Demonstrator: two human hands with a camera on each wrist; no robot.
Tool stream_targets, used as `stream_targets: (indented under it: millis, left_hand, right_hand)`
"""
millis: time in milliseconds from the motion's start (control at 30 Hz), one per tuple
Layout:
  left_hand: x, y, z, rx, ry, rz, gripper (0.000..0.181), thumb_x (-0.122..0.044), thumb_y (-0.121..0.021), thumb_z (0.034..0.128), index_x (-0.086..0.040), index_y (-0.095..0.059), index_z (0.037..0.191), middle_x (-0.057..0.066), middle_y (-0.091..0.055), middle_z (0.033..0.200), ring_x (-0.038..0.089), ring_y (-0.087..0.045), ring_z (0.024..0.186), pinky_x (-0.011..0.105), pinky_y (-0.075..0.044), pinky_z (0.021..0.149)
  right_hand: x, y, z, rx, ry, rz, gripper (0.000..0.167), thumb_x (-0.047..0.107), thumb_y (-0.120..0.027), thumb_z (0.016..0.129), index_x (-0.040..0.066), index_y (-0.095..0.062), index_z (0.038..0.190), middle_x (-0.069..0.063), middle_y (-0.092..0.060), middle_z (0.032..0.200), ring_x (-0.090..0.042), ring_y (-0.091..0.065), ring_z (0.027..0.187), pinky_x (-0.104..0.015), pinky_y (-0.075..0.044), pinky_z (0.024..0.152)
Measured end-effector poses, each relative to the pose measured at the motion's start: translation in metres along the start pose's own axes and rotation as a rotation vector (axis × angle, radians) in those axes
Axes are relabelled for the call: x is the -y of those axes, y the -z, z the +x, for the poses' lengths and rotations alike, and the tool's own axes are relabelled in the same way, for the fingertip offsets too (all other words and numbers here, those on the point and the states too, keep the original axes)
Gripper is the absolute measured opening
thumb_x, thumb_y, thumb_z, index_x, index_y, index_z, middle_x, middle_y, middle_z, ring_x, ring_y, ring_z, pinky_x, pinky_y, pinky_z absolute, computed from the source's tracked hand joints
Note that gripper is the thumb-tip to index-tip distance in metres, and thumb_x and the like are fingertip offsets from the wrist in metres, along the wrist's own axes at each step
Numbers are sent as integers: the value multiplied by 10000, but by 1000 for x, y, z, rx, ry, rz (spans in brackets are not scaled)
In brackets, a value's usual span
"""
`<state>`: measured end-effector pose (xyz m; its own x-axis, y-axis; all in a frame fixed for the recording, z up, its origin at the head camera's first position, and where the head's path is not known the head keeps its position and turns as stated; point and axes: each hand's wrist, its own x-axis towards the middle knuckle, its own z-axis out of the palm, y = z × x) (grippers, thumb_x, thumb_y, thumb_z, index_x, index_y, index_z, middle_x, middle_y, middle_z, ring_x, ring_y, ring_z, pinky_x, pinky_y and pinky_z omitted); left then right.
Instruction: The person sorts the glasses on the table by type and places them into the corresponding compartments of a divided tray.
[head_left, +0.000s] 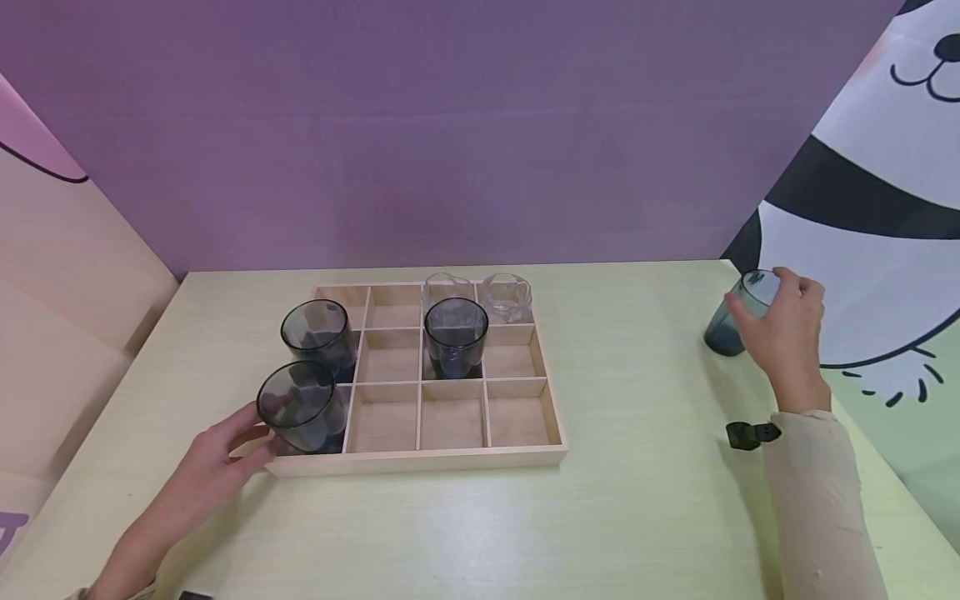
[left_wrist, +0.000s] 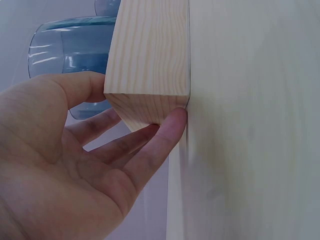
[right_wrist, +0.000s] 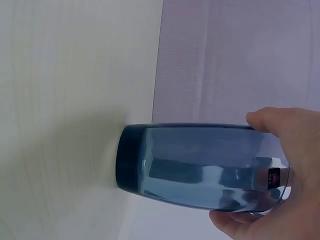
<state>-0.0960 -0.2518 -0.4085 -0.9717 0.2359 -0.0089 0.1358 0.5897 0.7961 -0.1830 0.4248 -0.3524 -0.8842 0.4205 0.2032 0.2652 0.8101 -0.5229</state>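
Note:
My right hand (head_left: pixel 783 333) grips a tall blue-tinted glass (right_wrist: pixel 200 167) around its upper part, near the table's right edge. The glass is close to upright; I cannot tell whether its base touches the table. At the near left corner of a divided wooden tray (head_left: pixel 450 459), my left hand (left_wrist: pixel 95 145) holds the corner with thumb and fingers. Right beside it, a dark-tinted glass (head_left: pixel 300 408) stands in the tray's near left compartment. Another tinted glass (head_left: pixel 318 333) stands behind that one, and a third tinted glass (head_left: pixel 456 337) is in the middle row.
Two clear glasses, a left one (head_left: pixel 448 289) and a right one (head_left: pixel 507 298), sit in the tray's back row. The pale table (head_left: pixel 637 500) ends against a purple wall (head_left: pixel 450 167) at the back. A panda-printed panel (head_left: pixel 862 275) stands along the right side.

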Motion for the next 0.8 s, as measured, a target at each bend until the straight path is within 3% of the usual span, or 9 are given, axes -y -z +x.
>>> stream_targets:
  millis: [200, 400, 800]
  left_hand:
    - [-1, 1, -1, 2, 3, -5, 465, -249, -643, 990, -145, -513, 1424, 226, -473, 1464, 437, -561, 1220, 436, -586, 806]
    - [0, 1, -1, 1, 1, -8, 467, -246, -643, 990, -138, -513, 1425, 232, -469, 1465, 443, -560, 1219, 435, -586, 807]
    - [0, 0, 0, 3, 2, -5, 474, -241, -642, 991, -147, -505, 1435, 216, -474, 1467, 424, -564, 1218, 442, -579, 830]
  right_hand:
    - [-1, 0, 1, 18, -58, 10, 994, 621, -523, 925, -2, -100, 1573, -320, -70, 1541, -509, -173, 1389, -692, -329, 1036]
    - [1, -2, 0, 24, -69, 38, 1027, 655, -538, 895, -49, -129, 1521, -347, -187, 1469, -516, -330, 1242, -671, -384, 994]
    - [1, -7, -2, -75, 23, 37, 939, 599, -638, 867, -83, -327, 1432, -325, -497, 1250, -464, -463, 1126, -566, -427, 847]
